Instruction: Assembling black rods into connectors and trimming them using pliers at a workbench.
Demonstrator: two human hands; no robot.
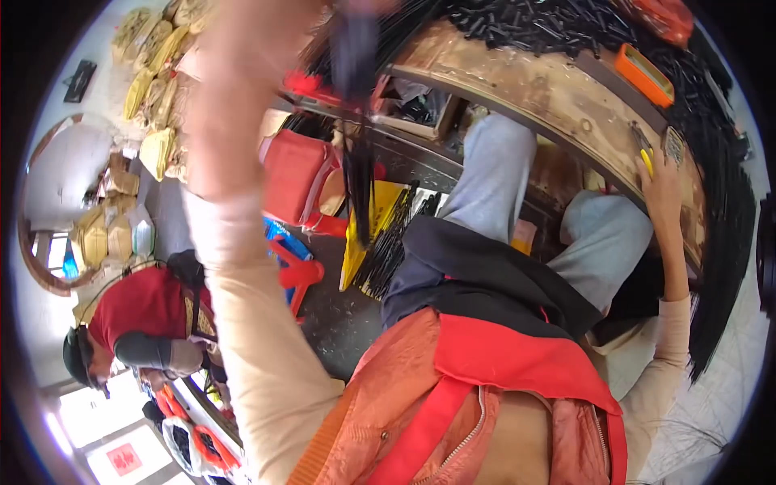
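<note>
Seems to be in the middle of handling one bundle of long black strands, hanging down just to the left of the wooden bench. Appears to hold this bundle near its top with the left hand, raised high and strongly blurred at the upper edge. Cannot tell the closing of the left fingers, because of the blur and the cut of the view. Rests the right hand at the right part of the bench, with fingers reaching to a yellow-handled tool; cannot tell a real grip from only a light contact. Judging from this, looks like a step of managing the bundle. For the next move, calls for a steady left hold, to keep the strands together, and for a firm decision on the tool: to take or to leave. Calls also for care near the orange container and the short black pieces, perhaps easy to scatter.
</note>
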